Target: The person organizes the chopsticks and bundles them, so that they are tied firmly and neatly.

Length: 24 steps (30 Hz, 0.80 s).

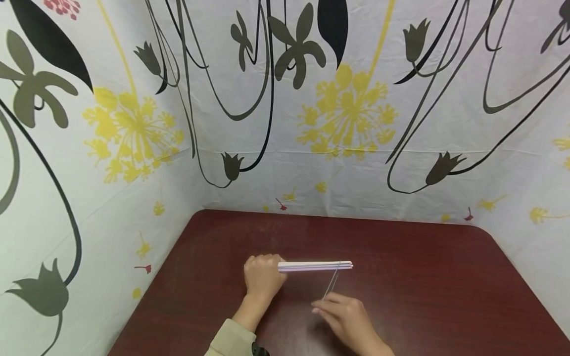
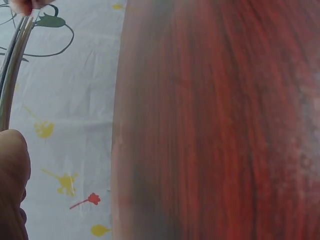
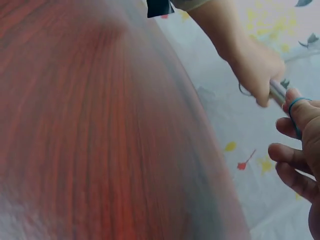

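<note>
Above the table (image 1: 423, 287), the left grip (image 1: 262, 277) clasps slender lilac-white sticks (image 1: 307, 267) (bundled), the right grip (image 1: 347, 319) a band (image 1: 330, 285).

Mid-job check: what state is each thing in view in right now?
Rod bundle: gathered side by side, right end exposed.
Band: looped around the bundle near its right end, pulled straight.
Left grip: curled around the bundle's left end.
Right grip: fingers holding the band's other end, apart from the bundle.
Cloth: hanging behind the table, creased.
</note>
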Tool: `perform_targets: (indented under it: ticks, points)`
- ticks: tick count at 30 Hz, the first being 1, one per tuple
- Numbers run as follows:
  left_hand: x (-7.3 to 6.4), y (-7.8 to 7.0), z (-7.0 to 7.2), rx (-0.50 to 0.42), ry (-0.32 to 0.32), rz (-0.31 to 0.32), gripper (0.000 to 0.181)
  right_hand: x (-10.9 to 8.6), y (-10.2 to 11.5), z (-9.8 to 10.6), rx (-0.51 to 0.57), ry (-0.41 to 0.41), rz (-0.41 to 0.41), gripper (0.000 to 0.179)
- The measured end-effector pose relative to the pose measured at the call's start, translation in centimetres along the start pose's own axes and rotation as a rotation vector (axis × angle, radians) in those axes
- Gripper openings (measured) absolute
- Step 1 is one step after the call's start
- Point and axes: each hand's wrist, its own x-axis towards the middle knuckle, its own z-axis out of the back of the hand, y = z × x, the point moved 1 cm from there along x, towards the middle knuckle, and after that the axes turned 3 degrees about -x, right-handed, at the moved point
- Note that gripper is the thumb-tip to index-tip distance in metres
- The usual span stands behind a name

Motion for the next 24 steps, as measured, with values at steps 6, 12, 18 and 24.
perform_targets:
  ticks: [6,12,18,24]
  points:
    - [0.0,0.3,-0.1,0.029,0.045,0.023,0.032,0.5,0.8,-0.1,-0.046,-0.076,0.084,0.043]
    - [0.8,0.3,0.2,-0.037,-0.037,0.026,0.033,-0.3,1.4,-0.6,0.102,-0.281,-0.078,0.064]
    - [2.0,0.0,1.0,-0.065,-0.166,0.001,0.034,0.2,3.8,-0.3,0.392,-0.518,-0.625,0.065]
    - [2.7,-0.9,2.0,-0.073,-0.26,-0.044,0.032,1.5,5.0,0.0,0.602,-0.595,-1.118,0.057]
